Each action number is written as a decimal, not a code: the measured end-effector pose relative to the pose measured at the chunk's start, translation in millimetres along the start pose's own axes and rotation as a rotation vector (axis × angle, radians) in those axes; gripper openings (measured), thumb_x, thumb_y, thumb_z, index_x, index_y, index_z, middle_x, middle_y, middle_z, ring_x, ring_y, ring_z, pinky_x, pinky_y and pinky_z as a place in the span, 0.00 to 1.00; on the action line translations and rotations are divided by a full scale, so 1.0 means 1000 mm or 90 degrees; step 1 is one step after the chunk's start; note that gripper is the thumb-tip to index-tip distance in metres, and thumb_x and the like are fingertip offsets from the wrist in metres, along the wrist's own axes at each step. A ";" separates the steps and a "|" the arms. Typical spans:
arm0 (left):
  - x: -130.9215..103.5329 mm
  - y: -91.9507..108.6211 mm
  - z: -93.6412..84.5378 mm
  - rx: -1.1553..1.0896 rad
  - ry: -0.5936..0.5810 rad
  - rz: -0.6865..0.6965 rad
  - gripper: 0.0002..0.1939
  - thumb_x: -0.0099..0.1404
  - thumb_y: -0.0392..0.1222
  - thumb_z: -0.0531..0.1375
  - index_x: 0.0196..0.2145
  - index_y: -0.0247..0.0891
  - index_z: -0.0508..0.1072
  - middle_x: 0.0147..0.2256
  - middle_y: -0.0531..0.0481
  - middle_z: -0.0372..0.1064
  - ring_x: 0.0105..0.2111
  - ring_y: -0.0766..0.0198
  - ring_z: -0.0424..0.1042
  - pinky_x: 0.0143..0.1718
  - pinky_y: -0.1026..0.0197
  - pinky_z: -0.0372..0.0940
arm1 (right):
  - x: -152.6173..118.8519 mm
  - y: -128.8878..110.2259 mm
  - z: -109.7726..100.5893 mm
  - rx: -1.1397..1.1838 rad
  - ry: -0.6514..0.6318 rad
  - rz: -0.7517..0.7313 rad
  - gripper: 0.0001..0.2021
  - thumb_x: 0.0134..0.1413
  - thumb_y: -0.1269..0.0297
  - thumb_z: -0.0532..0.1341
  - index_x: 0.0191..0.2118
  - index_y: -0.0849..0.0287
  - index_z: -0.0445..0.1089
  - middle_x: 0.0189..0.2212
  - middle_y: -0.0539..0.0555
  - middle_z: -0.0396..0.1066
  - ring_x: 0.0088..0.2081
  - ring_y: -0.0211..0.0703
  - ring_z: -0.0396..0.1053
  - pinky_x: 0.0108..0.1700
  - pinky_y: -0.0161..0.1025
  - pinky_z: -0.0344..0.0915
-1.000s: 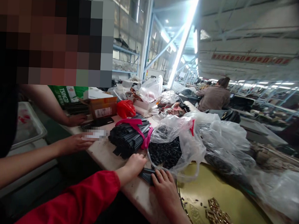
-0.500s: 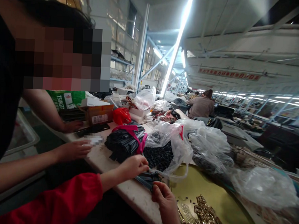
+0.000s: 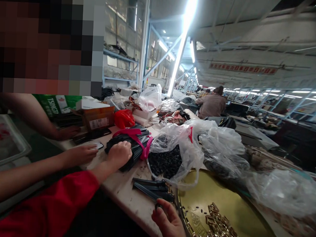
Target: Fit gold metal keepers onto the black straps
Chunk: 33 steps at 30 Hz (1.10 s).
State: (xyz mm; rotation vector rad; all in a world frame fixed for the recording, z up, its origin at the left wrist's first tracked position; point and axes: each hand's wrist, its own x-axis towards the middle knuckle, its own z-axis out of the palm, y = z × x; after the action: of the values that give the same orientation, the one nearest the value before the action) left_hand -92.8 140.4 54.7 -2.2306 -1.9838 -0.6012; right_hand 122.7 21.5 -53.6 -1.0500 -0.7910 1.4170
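My left hand (image 3: 119,154), in a red sleeve, is closed at the near side of a bundle of black straps (image 3: 138,153) tied with a pink ribbon (image 3: 146,147); its fingertips are partly hidden. At the lower middle my right hand (image 3: 169,220) pinches a small black loop (image 3: 158,206) between thumb and finger. Several black straps with metal ends (image 3: 151,190) lie on the table just beyond it. Behind them a clear plastic bag (image 3: 190,158) stands open, full of small black loops (image 3: 165,164).
A gold tray (image 3: 235,202) holds a heap of metal buckles (image 3: 218,226) at right. On the left, a co-worker's hand (image 3: 80,155) is by a phone (image 3: 96,144). A cardboard box (image 3: 97,117), a red bag (image 3: 123,118) and plastic bags (image 3: 222,145) crowd the table (image 3: 128,197).
My left hand has moved from the loose straps, back and left to the tied bundle. My right hand has come slightly nearer, and the straps lie on the table. The view has shifted a little.
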 end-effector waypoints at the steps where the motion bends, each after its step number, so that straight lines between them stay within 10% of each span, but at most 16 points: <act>1: -0.011 0.000 -0.009 -0.010 0.021 0.007 0.09 0.64 0.35 0.46 0.36 0.32 0.64 0.39 0.39 0.67 0.43 0.52 0.67 0.45 0.53 0.60 | -0.001 0.001 0.000 0.005 0.006 0.000 0.22 0.32 0.48 0.68 0.33 0.59 0.72 0.20 0.50 0.67 0.23 0.40 0.68 0.28 0.38 0.68; 5: -0.055 0.014 -0.047 -0.308 0.216 0.042 0.03 0.62 0.41 0.50 0.34 0.41 0.56 0.39 0.48 0.67 0.41 0.60 0.68 0.45 0.58 0.61 | -0.008 -0.005 0.002 -0.012 0.014 -0.009 0.19 0.40 0.47 0.65 0.30 0.59 0.70 0.24 0.51 0.69 0.21 0.36 0.66 0.25 0.35 0.65; 7: -0.066 0.030 -0.056 -0.482 0.190 -0.046 0.06 0.61 0.45 0.51 0.33 0.43 0.55 0.31 0.54 0.67 0.33 0.64 0.69 0.37 0.61 0.64 | -0.012 -0.013 0.004 -0.028 0.016 -0.019 0.18 0.42 0.48 0.63 0.31 0.59 0.70 0.24 0.50 0.70 0.20 0.34 0.65 0.25 0.33 0.63; 13: -0.097 0.071 -0.008 -0.814 -0.451 -0.311 0.15 0.53 0.51 0.56 0.30 0.38 0.59 0.18 0.60 0.60 0.16 0.73 0.59 0.17 0.70 0.52 | -0.027 -0.018 -0.002 -0.003 0.011 0.057 0.18 0.42 0.48 0.64 0.30 0.60 0.68 0.19 0.48 0.67 0.19 0.32 0.61 0.22 0.31 0.59; 18: -0.143 0.085 0.009 -0.949 -0.679 -0.422 0.14 0.48 0.42 0.61 0.33 0.35 0.65 0.25 0.59 0.62 0.20 0.75 0.59 0.20 0.71 0.54 | -0.045 -0.004 -0.008 0.086 0.050 0.129 0.15 0.46 0.52 0.63 0.26 0.58 0.62 0.17 0.43 0.61 0.18 0.29 0.57 0.20 0.27 0.54; 33: -0.142 0.094 -0.002 -0.953 -0.682 -0.395 0.10 0.52 0.42 0.55 0.32 0.37 0.63 0.23 0.55 0.67 0.17 0.72 0.63 0.19 0.69 0.55 | -0.065 -0.022 -0.003 0.327 0.091 0.150 0.07 0.45 0.65 0.65 0.33 0.58 0.69 0.28 0.47 0.72 0.27 0.32 0.68 0.29 0.28 0.67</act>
State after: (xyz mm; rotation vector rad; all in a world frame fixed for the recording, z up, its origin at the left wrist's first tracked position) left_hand -12.4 -6.8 24.5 -2.8985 -3.6629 -1.6424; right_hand 131.3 -40.5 -24.7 -0.8450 -0.1799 1.6098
